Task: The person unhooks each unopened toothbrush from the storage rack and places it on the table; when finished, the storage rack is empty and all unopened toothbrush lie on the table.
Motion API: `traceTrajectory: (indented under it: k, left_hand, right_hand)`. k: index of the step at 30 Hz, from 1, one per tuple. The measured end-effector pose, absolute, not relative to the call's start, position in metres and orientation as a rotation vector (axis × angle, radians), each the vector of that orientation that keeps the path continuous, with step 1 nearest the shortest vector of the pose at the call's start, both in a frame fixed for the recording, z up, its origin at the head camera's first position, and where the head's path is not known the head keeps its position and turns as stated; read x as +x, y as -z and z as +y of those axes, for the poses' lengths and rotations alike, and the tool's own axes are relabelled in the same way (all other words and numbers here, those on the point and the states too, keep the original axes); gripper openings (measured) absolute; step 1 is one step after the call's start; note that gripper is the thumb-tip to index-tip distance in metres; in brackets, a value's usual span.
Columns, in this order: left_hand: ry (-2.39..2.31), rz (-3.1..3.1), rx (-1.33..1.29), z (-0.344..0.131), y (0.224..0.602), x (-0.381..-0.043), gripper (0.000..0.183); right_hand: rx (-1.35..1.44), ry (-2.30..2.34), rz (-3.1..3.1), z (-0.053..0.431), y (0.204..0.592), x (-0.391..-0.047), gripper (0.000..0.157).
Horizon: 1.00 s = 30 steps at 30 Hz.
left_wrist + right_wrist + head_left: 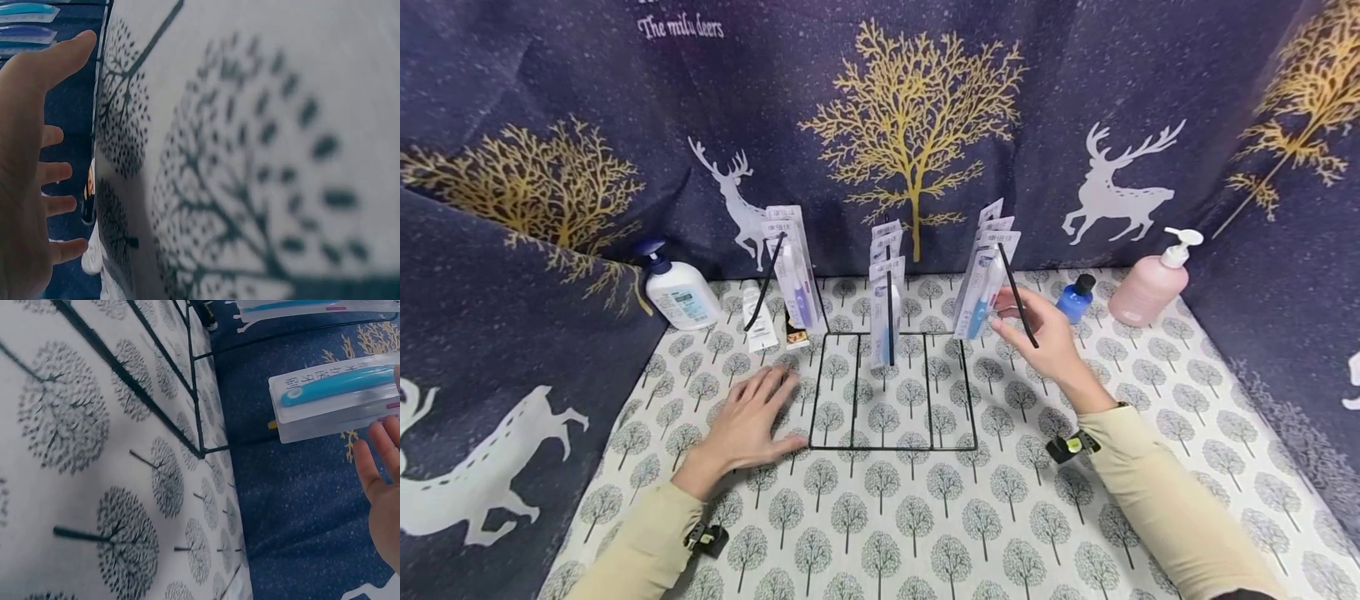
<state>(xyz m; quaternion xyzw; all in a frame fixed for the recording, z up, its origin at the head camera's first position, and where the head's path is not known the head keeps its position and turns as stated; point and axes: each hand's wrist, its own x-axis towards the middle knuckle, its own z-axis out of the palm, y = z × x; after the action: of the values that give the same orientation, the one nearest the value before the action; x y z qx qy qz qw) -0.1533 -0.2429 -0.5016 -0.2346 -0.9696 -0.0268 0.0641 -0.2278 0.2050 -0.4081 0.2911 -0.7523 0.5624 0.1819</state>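
Note:
A black wire rack (pixel 895 448) stands on the patterned cloth, with three hooks carrying packaged toothbrushes. My right hand (pixel 1041 329) is at the right side of the right-hand toothbrush packs (pixel 988 283), its fingers extended loosely beside them. In the right wrist view its fingers (pixel 375 456) lie near the clear edge of a blue toothbrush pack (pixel 337 394); the thumb is mostly cut off. Left of the rack, my left hand (pixel 748 421) lies spread and low over the cloth, thumb tip close to the rack's front left corner. Nothing is in it.
More toothbrush packs hang on the middle hook (pixel 886 312) and left hook (pixel 793 275). Behind the left hand are a white tube (pixel 760 321), a small dark box (pixel 796 333) and a white pump bottle (pixel 681 296). A blue bottle (pixel 1075 302) and pink pump bottle (pixel 1148 287) stand right.

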Motion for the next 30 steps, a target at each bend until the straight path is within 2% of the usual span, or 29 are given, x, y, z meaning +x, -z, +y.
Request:
traceTrajectory:
  k: [21, 30]
  left_hand:
    - [0.036, -2.967, -0.833, -0.231, 0.511, -0.160, 0.099]
    - [0.051, -2.980, -0.835, -0.231, 0.511, -0.160, 0.096]
  right_hand:
    - [0.661, -1.779, -2.020, 0.197, 0.409, -0.236, 0.021]
    - [0.614, -1.864, -1.979, 0.191, 0.408, -0.236, 0.023]
